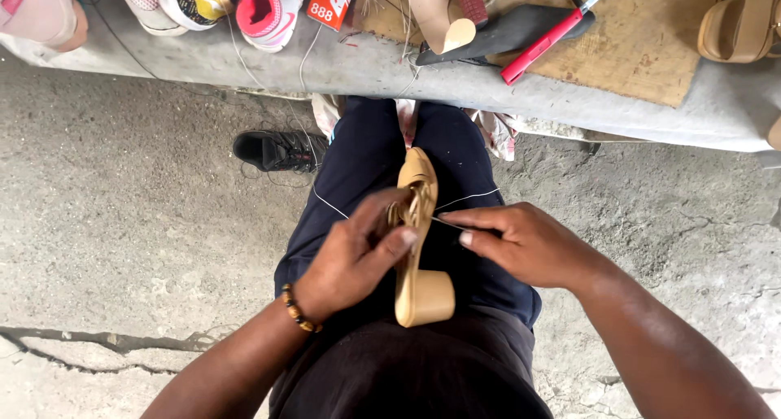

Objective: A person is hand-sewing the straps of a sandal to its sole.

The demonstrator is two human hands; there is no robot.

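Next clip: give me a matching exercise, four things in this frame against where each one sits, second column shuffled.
Things:
1. tan block-heel sandal
2. black sneaker
3. red-handled tool
4. beaded bracelet

Places:
A. on the left wrist
B. on the wooden board on the bench
C. held over the lap by the left hand, with the right hand beside it
D. on the concrete floor under the bench edge

Pairs: 1-C, 2-D, 3-B, 4-A

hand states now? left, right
Left hand: closed, gripping the tan heeled sandal.
Right hand: fingers pinched on white thread beside the sandal.
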